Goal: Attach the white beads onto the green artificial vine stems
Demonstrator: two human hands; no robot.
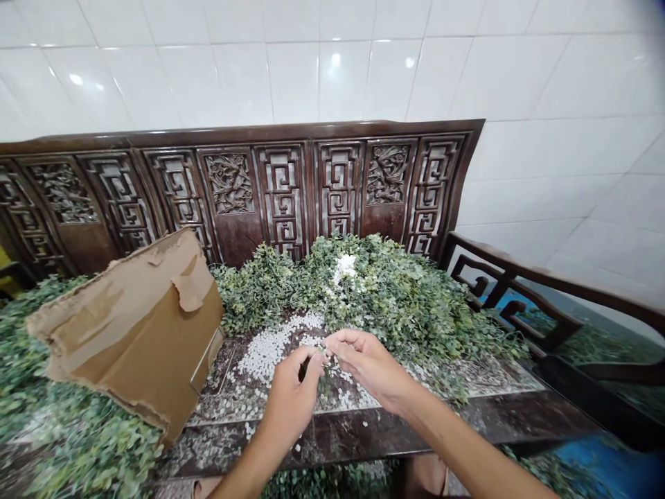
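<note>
My left hand (296, 380) is closed in a pinch around a small green leafy sprig (323, 374), whose lower part hangs below the fingertips. Right beside it, my right hand (370, 364) has thumb and forefinger pressed together at the sprig's top. Whatever those fingers grip is too small to make out. Both hands are just above the seat of a dark wooden bench. Under and behind them lie many small white round pieces (267, 352), spread over the seat. A large heap of green leafy sprigs (410, 294) rises behind my right hand, with a clump of white pieces (345, 269) on it.
A torn brown cardboard piece (140, 333) leans upright at the left, with more greenery (98, 443) around it. Behind stands the carved bench back (312, 187) against a white tiled wall (291, 76). An openwork armrest (514, 284) bounds the right side.
</note>
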